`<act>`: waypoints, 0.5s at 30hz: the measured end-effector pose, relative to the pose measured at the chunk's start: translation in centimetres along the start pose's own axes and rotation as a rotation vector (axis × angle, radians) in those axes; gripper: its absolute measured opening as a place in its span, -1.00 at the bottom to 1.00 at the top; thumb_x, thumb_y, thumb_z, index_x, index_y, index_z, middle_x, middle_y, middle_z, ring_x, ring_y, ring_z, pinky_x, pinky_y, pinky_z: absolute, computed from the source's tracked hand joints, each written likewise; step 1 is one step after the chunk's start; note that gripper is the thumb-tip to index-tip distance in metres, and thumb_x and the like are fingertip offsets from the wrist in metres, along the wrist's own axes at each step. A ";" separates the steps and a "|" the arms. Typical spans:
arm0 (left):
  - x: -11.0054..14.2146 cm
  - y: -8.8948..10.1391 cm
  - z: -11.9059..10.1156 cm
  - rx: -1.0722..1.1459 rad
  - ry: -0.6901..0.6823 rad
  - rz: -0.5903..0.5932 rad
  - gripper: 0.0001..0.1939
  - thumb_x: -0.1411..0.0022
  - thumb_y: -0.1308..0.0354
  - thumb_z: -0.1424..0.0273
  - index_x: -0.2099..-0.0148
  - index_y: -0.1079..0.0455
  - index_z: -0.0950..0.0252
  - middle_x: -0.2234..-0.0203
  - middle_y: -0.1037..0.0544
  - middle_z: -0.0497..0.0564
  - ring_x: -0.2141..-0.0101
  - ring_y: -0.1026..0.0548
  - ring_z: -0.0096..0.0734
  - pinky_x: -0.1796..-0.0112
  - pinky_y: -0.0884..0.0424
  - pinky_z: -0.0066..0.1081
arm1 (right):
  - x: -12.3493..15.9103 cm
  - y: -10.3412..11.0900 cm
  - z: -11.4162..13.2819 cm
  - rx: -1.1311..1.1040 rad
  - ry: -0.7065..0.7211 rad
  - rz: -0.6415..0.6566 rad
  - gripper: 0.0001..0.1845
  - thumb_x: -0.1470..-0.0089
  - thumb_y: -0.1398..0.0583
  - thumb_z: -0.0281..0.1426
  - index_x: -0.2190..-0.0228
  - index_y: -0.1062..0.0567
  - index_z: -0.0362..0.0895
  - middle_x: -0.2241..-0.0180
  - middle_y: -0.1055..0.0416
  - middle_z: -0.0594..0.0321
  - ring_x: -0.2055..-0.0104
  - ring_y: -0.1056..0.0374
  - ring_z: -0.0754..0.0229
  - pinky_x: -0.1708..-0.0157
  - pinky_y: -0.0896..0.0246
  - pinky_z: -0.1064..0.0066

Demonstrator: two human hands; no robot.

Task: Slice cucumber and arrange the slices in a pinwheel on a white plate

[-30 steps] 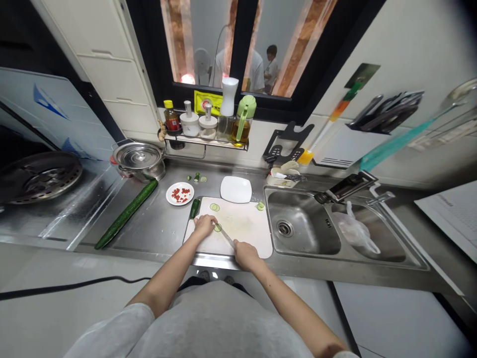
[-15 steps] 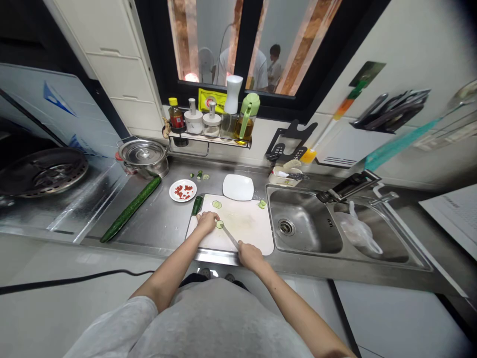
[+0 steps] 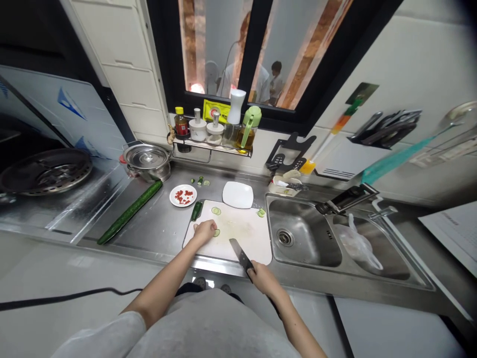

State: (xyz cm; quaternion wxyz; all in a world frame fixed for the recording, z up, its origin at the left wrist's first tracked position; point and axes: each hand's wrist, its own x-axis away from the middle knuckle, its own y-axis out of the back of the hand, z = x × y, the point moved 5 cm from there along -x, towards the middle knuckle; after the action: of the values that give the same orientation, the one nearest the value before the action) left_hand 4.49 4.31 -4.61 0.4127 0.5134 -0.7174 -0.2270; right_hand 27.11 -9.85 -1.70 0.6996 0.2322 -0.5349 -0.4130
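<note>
On the white cutting board [image 3: 253,248], my left hand [image 3: 204,232] has its fingers curled together on the edge of a thin round cucumber slice [image 3: 216,232]. My right hand [image 3: 262,276] is closed around the dark handle of a kitchen knife [image 3: 238,251], its blade pointing up and left over the board, apart from the slice. Two overlapping cucumber slices [image 3: 215,211] lie farther back on the board. A cut cucumber piece [image 3: 196,211] rests at the board's left edge. Several slices [image 3: 261,213] sit at its back right corner.
Behind the board are a white plate [image 3: 237,194] and a small plate of chopped red pieces [image 3: 182,204]. A long whole cucumber [image 3: 130,211] lies left, near a lidded steel pot [image 3: 147,161]. A sink [image 3: 301,243] adjoins on the right. A condiment rack [image 3: 208,144] hangs behind.
My right hand has drawn the knife back to the right, away from the slice, and turned the blade. My left hand has shifted slightly left and nearer me, with the slice beside its fingertips.
</note>
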 end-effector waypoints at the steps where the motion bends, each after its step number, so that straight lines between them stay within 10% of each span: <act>1: 0.3 0.4 0.6 0.021 0.019 -0.014 -0.87 -0.08 -0.13 0.43 0.26 -0.41 0.18 0.29 -0.58 -0.08 0.21 -0.48 -0.34 0.10 -0.13 -0.29 | 0.0 0.0 -0.3 -0.006 -0.009 -0.013 -0.71 -0.16 0.02 -0.39 0.17 -0.43 -0.15 0.21 -0.49 0.12 0.15 -0.36 0.14 0.28 -0.03 0.47; 15: 1.8 2.8 5.4 -0.150 0.137 -0.157 -0.74 -0.15 0.03 0.54 0.20 -0.41 0.16 0.26 -0.57 0.01 0.12 -0.43 -0.24 0.12 -0.12 -0.25 | -1.1 0.3 -0.3 0.012 -0.012 -0.066 -0.72 -0.16 0.01 -0.38 0.20 -0.45 -0.14 0.20 -0.50 0.07 0.12 -0.39 0.12 0.24 -0.08 0.46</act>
State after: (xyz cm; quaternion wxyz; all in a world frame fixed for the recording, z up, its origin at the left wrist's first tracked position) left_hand -1.78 3.18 -4.89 0.4790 0.5499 -0.6262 -0.2757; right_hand 27.36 -8.82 -2.15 0.6809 0.2513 -0.5336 -0.4341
